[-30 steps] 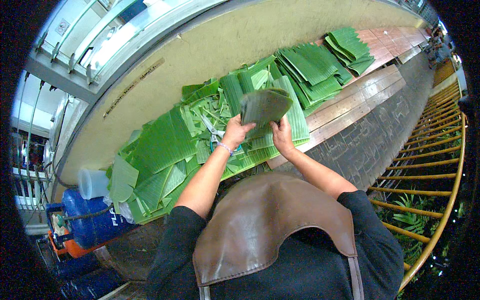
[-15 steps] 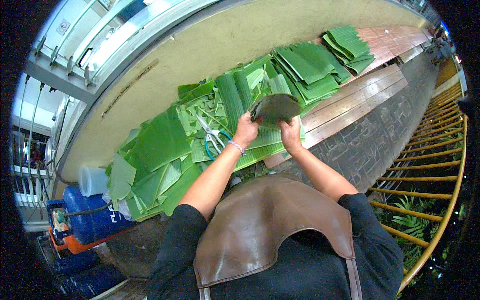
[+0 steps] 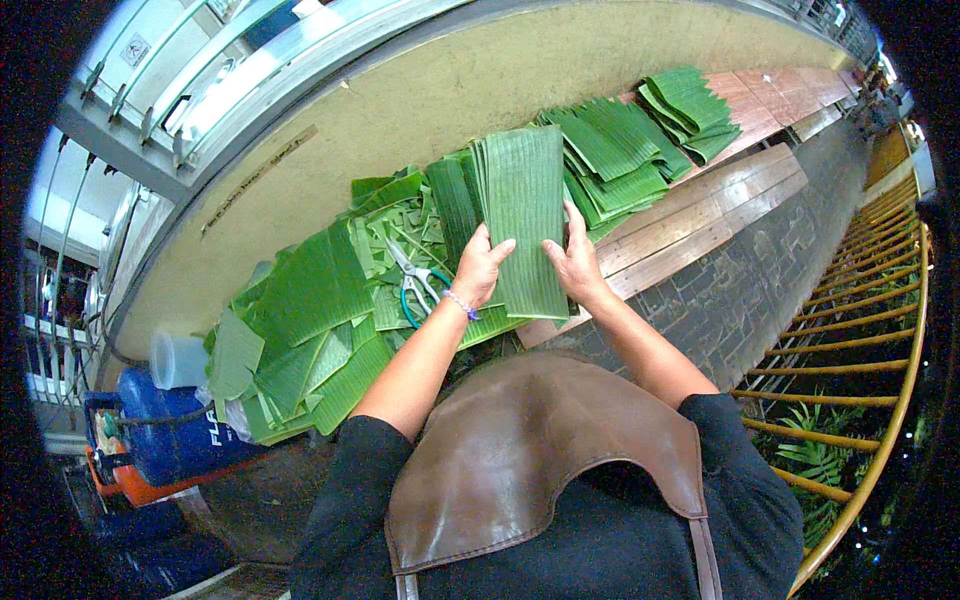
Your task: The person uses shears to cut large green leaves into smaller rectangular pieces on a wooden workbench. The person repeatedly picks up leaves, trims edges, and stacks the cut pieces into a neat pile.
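Note:
Between my left hand (image 3: 485, 265) and my right hand (image 3: 574, 258) is a long rectangular stack of green leaf sheets (image 3: 522, 215), gripped at its two long sides with my thumbs toward its near face. The stack is over a pile of more leaves (image 3: 310, 285), which includes small cut scraps. Scissors with teal handles (image 3: 420, 290) lie on the scraps just left of my left hand. Further along to the right are two folded, layered bundles of leaves (image 3: 615, 150) (image 3: 688, 115).
A pale wall (image 3: 400, 90) runs behind the leaves. Wooden boards (image 3: 705, 220) edge a paved walkway (image 3: 710, 295), with a yellow railing (image 3: 840, 400) at the right. At the left are a blue jug (image 3: 175, 420) and a translucent container (image 3: 178, 360). People are blurred in the far distance.
The held stack, dark, shorter-looking and blurred earlier, is now turned so its long pale-green face shows. My hands have shifted slightly and still hold its sides.

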Tool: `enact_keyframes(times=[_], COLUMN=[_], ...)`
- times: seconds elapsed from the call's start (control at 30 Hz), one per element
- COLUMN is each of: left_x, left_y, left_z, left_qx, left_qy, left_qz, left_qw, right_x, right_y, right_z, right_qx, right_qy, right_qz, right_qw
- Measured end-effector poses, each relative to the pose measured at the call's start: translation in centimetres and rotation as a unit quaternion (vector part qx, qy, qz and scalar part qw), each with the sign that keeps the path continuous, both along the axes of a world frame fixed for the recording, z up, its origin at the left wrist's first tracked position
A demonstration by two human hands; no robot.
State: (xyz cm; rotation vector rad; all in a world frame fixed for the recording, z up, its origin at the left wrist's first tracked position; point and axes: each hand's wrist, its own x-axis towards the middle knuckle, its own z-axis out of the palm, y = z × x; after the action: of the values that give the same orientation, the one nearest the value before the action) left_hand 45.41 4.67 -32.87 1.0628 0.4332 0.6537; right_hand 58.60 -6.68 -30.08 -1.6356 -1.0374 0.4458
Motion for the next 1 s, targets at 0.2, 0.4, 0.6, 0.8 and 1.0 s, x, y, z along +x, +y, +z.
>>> enact_keyframes(times=[0.2, 0.4, 0.6, 0.8, 1.0], left_x=[-1.7, -2.7, -3.1, -3.3, -3.8], left_y=[-1.6, -2.4, -2.1, -0.7, 0.1], left_z=[-0.1, -0.1, -0.2, 0.9, 1.2], left_qx=[-0.188, -0.166, -0.072, -0.032, -0.004], left_qy=[-0.044, 0.008, 0.045, 0.058, 0.061], left_qz=[-0.081, -0.058, 0.000, 0.125, 0.171], left_qw=[0.978, 0.984, 0.996, 0.990, 0.983], right_x=[-0.9, -0.5, -1.0, -4.0, -5.4], right_y=[-0.3, 0.0, 0.0, -2.0, -2.6], right_z=[2.0, 3.1, 2.2, -0.4, 0.0], right_qx=[-0.053, -0.123, -0.108, -0.039, -0.091], right_qy=[-0.137, -0.095, 0.010, 0.128, 0.317], right_qz=[0.018, 0.033, 0.029, 0.063, 0.137], right_qw=[0.989, 0.987, 0.994, 0.989, 0.934])
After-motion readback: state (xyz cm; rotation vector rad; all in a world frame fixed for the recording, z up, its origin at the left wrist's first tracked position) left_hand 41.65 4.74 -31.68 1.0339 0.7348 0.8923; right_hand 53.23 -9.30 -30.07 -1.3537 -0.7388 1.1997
